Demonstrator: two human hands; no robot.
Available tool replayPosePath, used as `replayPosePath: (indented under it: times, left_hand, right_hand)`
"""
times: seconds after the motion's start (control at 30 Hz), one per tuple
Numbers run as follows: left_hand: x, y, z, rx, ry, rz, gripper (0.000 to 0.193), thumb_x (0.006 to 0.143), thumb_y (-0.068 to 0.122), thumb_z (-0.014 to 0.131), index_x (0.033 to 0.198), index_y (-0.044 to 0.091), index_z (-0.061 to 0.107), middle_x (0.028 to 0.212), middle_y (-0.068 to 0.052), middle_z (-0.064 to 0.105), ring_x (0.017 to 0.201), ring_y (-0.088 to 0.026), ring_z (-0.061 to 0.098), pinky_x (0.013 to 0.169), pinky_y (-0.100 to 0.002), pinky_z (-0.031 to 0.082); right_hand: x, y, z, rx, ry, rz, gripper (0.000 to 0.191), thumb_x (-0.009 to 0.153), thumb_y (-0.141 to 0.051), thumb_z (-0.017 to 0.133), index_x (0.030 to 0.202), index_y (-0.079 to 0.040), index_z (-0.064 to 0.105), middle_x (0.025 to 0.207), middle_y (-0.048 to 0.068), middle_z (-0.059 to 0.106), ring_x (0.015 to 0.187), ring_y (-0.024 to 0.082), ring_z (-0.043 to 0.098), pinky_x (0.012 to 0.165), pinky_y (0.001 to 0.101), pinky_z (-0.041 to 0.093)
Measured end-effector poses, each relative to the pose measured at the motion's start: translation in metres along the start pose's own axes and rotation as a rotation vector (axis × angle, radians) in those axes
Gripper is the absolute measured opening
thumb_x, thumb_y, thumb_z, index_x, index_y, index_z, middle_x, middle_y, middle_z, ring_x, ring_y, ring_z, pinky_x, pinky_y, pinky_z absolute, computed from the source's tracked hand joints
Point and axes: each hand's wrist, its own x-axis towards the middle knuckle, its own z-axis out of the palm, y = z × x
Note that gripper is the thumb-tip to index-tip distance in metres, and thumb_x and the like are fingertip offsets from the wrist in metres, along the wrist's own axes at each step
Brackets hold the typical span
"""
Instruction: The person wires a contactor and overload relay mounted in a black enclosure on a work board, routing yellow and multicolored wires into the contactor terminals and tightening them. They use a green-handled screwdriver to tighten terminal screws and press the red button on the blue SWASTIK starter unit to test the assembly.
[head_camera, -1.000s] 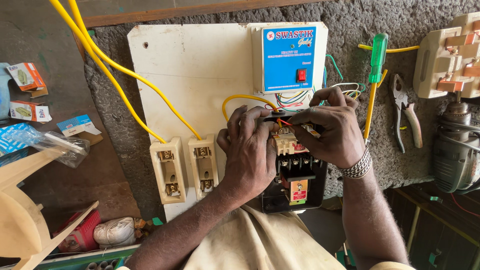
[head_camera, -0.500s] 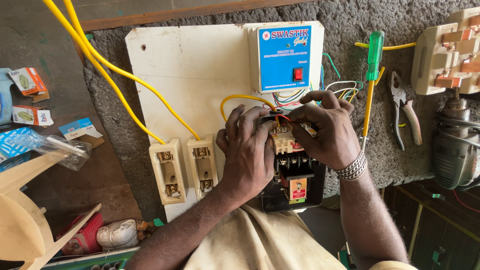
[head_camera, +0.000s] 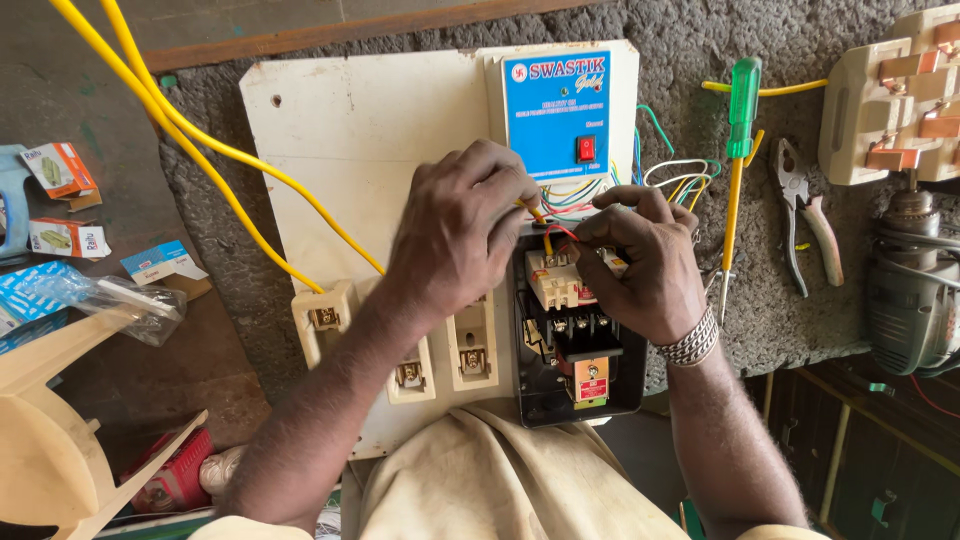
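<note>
Now that the left hand (head_camera: 455, 240) has lifted, both hands' fingers pinch thin wires (head_camera: 548, 232) above the black switch box (head_camera: 580, 335), right hand (head_camera: 640, 265) beside it.

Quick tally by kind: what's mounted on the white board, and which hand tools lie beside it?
Cream porcelain fuse holders: 3
Blue-fronted control box: 1
Black open starter unit: 1
Green-handled screwdriver: 1
Grey pliers: 1
Total: 7

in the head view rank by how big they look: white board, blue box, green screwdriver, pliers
1. White board, clearly the largest.
2. Blue box.
3. Green screwdriver: long but thin.
4. Pliers: shorter than the screwdriver but wider, so these last two are close and their order is unsure.
</note>
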Motion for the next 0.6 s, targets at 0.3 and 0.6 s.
replayPosePath:
  times: [0.3, 0.6]
  left_hand:
    - [-0.002, -0.013, 0.008, -0.011, -0.016, -0.057, 0.022, 0.089, 0.023, 0.081, 0.091, 0.013, 0.062, 0.101, -0.005, 0.057, 0.096, -0.022, 0.062, 0.087, -0.043, 0.046]
    - [-0.043, 0.033, 0.028, 0.166, -0.006, -0.169, 0.016, 0.088, 0.021, 0.077, 0.102, 0.014, 0.076, 0.139, -0.008, 0.05, 0.135, -0.034, 0.037, 0.1, -0.058, 0.028]
  right_hand:
    - [0.001, 0.002, 0.002, 0.05, 0.022, 0.014, 0.013, 0.088, -0.017, 0.077, 0.098, -0.011, 0.069, 0.107, 0.005, 0.073, 0.12, 0.023, 0.063, 0.1, 0.044, 0.036]
    - [0.002, 0.004, 0.005, 0.037, 0.018, 0.017, 0.014, 0.087, -0.014, 0.078, 0.097, -0.01, 0.068, 0.098, 0.002, 0.073, 0.118, 0.023, 0.061, 0.101, 0.0445, 0.033]
